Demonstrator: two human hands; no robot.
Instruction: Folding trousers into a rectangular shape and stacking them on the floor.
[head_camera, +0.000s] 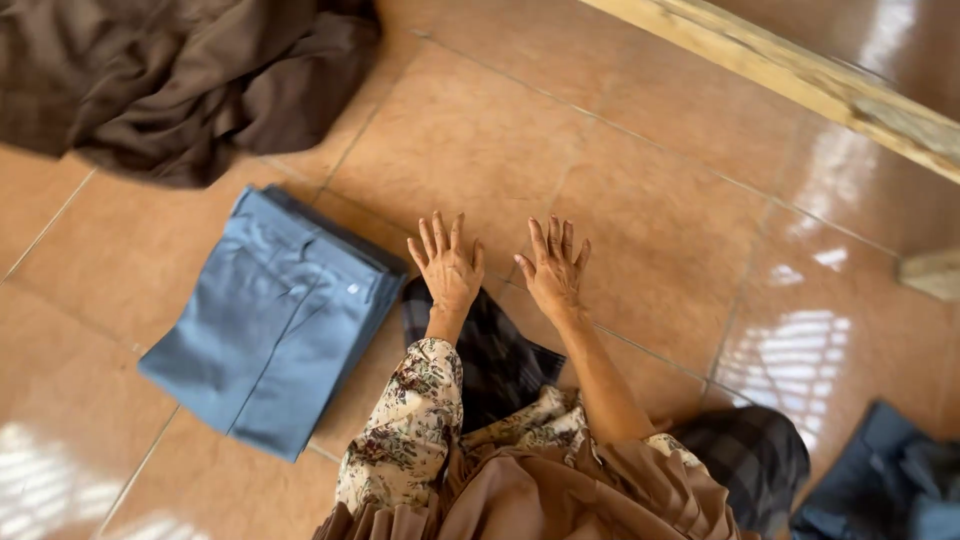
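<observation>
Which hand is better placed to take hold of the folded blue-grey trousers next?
Left, probably. The left hand lies flat on the tiled floor, right beside the folded blue-grey trousers; the right hand lies farther away, with the left between.

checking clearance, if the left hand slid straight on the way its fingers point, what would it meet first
The left hand points up the frame over bare tiled floor. The way looks free as far as the picture shows; the brown cloth heap lies off to its left.

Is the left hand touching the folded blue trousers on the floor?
Apart. The head view shows the left hand spread open, palm down, with a strip of tile floor and dark checked cloth between it and the folded blue trousers.
</observation>
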